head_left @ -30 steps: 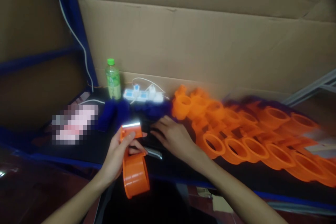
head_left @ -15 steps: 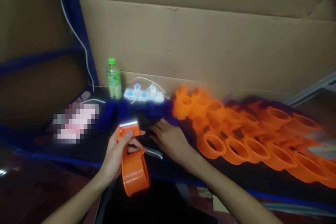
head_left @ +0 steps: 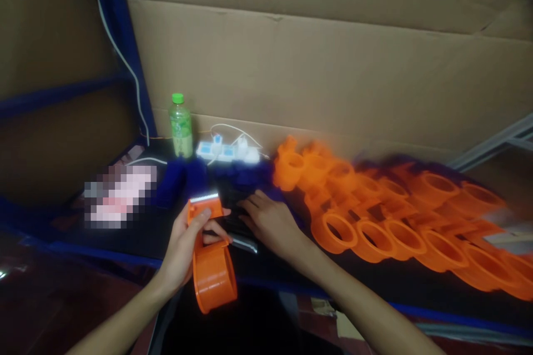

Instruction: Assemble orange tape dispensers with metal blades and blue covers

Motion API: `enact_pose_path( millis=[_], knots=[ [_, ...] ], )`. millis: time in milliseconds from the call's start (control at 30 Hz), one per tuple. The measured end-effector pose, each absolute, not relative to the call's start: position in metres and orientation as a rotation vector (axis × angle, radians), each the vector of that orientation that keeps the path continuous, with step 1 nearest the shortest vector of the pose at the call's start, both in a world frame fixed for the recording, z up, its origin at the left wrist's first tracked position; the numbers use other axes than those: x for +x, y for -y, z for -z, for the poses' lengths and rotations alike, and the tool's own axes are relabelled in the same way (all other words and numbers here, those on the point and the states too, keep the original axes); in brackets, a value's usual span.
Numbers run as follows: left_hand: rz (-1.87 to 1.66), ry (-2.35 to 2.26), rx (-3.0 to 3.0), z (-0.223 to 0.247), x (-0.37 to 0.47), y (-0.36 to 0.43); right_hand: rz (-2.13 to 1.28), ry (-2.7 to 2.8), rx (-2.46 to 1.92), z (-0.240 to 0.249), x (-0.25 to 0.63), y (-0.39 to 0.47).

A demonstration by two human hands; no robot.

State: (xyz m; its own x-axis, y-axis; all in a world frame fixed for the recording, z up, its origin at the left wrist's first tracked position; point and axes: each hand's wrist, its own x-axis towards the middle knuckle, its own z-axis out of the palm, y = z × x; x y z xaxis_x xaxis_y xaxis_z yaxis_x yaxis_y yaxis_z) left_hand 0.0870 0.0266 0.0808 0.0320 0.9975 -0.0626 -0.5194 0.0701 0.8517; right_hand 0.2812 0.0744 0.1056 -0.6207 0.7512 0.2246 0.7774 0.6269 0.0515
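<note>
My left hand [head_left: 183,241] is closed around an orange tape dispenser [head_left: 214,277], its thumb on the upper plate. A toothed metal blade [head_left: 204,198] runs along the top edge of the dispenser, and its round hub hangs below the fingers. Right of it, my right hand [head_left: 270,222] reaches down to the dark tabletop with bent fingers. Small dark things lie under those fingertips, too dim to make out. A silvery metal piece [head_left: 244,243] lies between the two hands.
Many orange dispensers [head_left: 402,236] spread across the right side. Behind my hands are dark blue pieces [head_left: 195,175], a white power strip [head_left: 229,151] and a green-capped bottle [head_left: 181,127]. A cardboard wall [head_left: 291,66] stands at the back; a blurred pink patch [head_left: 125,194] lies left.
</note>
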Motion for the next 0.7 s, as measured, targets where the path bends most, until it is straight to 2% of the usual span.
enact_pose_path(
  millis=[200,400,600,700],
  knots=[
    [-1.357,-0.855,0.751,-0.080,0.087,-0.028,0.209,2.476,-1.160,-0.114,0.295,-0.075],
    [-1.260,-0.851,0.845,-0.079,0.093,-0.029,0.016,2.358,-0.841,-0.147,0.307,-0.060],
    [-1.136,-0.789,0.952,-0.080,0.100,-0.022,0.226,2.551,-0.863,-0.152,0.285,-0.038],
    [-1.142,-0.819,0.957,-0.077,0.101,-0.021,0.224,2.544,-0.865,-0.146,0.281,-0.034]
  ],
)
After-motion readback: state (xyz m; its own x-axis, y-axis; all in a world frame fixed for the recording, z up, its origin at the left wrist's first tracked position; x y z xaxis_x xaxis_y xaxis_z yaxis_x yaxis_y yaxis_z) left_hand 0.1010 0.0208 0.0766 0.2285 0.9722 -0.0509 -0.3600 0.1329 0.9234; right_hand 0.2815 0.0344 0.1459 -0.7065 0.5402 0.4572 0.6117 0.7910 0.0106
